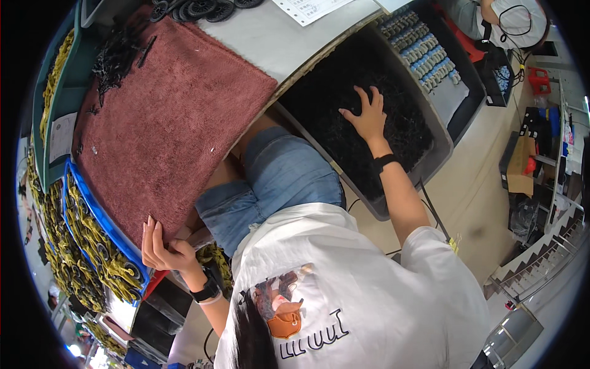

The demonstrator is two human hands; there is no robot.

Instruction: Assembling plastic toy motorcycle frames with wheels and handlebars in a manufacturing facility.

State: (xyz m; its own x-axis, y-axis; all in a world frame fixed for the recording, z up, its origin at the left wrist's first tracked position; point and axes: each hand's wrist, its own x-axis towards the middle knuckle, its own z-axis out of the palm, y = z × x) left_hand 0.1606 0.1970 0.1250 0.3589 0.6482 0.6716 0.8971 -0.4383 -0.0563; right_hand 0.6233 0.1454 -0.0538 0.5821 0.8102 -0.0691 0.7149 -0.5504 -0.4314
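Observation:
My right hand (369, 117) is over a deep grey bin (444, 138) on my right, its fingers spread and bent above a heap of fine black pieces (344, 92). No piece can be made out between those fingers. At the near edge of a dark red towel (166, 111), my left hand (163, 249) rests with its fingers slightly curled and the thumb apart, holding nothing visible. A tangled pile of small black parts (117, 64) lies on the towel's far left corner.
Black wheels (200, 8) lie beyond the towel, near a printed sheet (307, 8). Left stand a green bin (46, 163) and a blue-rimmed tray of yellow-and-black coiled parts (107, 246). Blue-and-grey pieces (424, 52) sit in rows beyond the grey bin. Another person (519, 18) sits far right.

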